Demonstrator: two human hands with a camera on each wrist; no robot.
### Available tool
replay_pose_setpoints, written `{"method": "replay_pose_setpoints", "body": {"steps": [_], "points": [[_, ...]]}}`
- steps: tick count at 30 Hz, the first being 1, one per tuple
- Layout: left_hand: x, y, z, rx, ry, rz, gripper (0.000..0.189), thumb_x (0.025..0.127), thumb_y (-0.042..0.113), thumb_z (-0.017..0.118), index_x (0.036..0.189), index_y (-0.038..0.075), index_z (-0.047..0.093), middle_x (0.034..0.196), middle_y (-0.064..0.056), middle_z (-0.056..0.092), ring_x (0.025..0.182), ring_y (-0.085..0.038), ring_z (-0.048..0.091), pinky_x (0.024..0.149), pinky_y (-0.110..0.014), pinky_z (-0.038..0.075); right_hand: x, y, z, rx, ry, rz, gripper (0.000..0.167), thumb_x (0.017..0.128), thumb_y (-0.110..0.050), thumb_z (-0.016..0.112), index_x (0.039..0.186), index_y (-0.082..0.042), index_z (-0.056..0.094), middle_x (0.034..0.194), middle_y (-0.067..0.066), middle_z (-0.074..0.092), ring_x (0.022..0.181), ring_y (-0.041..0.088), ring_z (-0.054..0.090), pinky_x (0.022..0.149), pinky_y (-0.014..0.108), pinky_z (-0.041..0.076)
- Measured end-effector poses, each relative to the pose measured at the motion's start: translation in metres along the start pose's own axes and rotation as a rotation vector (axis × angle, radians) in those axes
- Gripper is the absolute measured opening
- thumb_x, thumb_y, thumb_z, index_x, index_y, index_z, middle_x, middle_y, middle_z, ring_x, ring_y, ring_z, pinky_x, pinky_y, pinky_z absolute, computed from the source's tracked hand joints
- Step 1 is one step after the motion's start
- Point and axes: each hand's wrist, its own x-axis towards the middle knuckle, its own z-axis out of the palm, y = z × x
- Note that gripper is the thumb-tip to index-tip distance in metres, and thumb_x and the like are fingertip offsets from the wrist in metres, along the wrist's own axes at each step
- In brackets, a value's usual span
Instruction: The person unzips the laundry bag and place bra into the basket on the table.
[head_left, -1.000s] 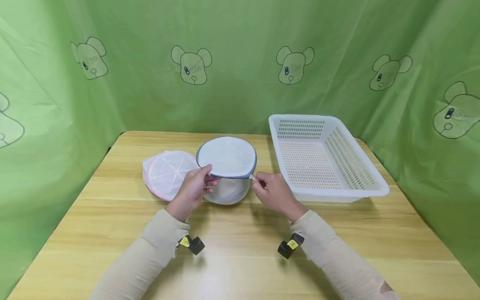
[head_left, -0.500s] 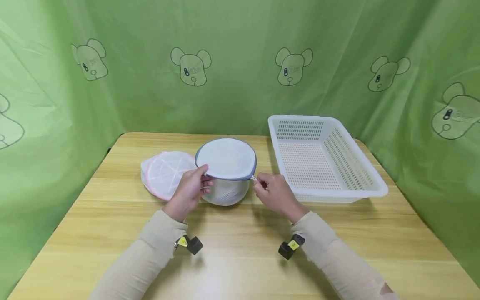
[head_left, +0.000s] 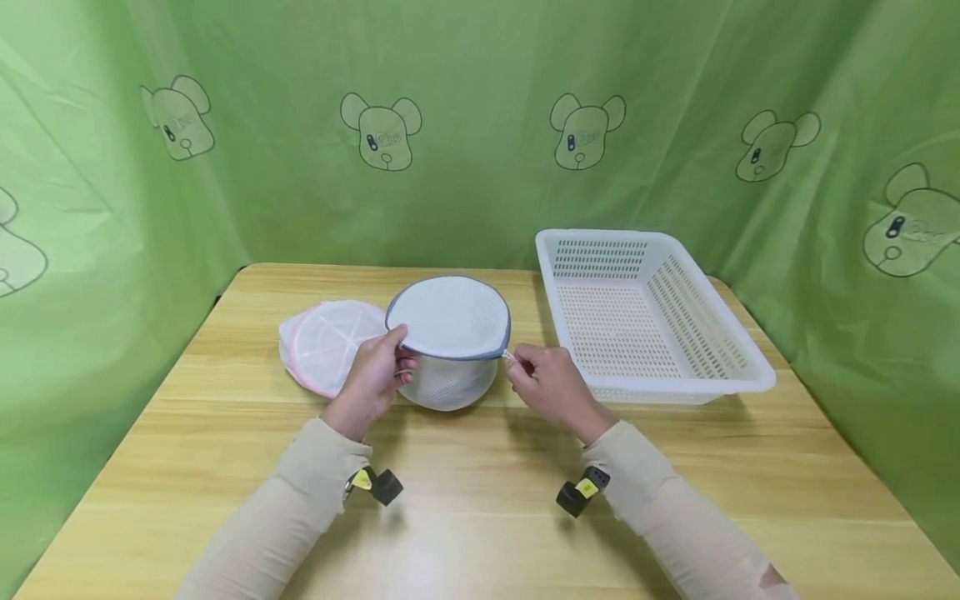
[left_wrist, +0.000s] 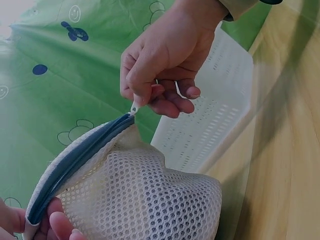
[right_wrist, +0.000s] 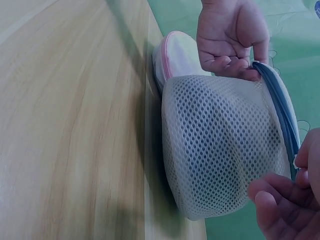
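Observation:
A white mesh laundry bag (head_left: 450, 385) with a round flat top stands on the table in the head view. A blue-grey zipper (left_wrist: 75, 160) runs around the edge of that top. My left hand (head_left: 369, 375) pinches the rim at the near left, thumb on top and fingers underneath. At the near right, my right hand (head_left: 549, 385) pinches the small white zipper pull (left_wrist: 134, 108) between thumb and finger. In the right wrist view the bag's mesh side (right_wrist: 215, 145) bulges out, and the zipper band stretches between both hands.
Left of the mesh bag lies a second white laundry bag (head_left: 337, 346) with pink trim, partly behind my left hand. A white perforated plastic basket (head_left: 678, 386) stands at the right. Green curtain (head_left: 480, 200) encloses the wooden table (head_left: 480, 533) at the back and sides.
My left hand and the rim it pinches have shifted slightly left. The right hand stays almost in place, on the zipper pull throughout.

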Motion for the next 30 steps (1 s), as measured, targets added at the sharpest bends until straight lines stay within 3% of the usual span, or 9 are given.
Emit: {"method": "replay_pose_setpoints", "body": {"steps": [14,25,30], "points": [[0.0023,0.0003,-0.0003,-0.043,0.057,0.031,0.024,0.102,0.022,0.047,0.087,0.004,0.050,0.064,0.001,0.045,0.053,-0.007,0.042,0.049,-0.018,0.036,0.0008,0.0012,-0.0051,-0.021,0.027,-0.011,0.029,0.081,-0.002,0.052,0.056,-0.016,0.045,0.054,-0.008,0.057,0.048,0.007,0.051,0.043,0.023,0.037],[0.0007,0.0045,0.0003,-0.112,0.072,0.020,0.020,0.102,0.018,0.047,0.089,0.003,0.049,0.061,0.002,0.041,0.050,-0.006,0.040,0.047,-0.017,0.035,0.0023,-0.0009,-0.0090,-0.016,-0.017,0.025,0.028,0.082,-0.002,0.050,0.057,-0.015,0.046,0.055,-0.007,0.058,0.050,0.006,0.057,0.044,0.025,0.040],[-0.0003,0.0068,0.0015,-0.134,0.071,0.016,0.025,0.103,0.025,0.046,0.088,0.005,0.048,0.060,0.003,0.038,0.049,-0.006,0.036,0.044,-0.016,0.030,0.0021,-0.0046,-0.0096,0.029,-0.042,0.041,0.028,0.083,-0.001,0.050,0.058,-0.014,0.046,0.054,-0.007,0.057,0.052,0.005,0.058,0.043,0.024,0.041]]}}
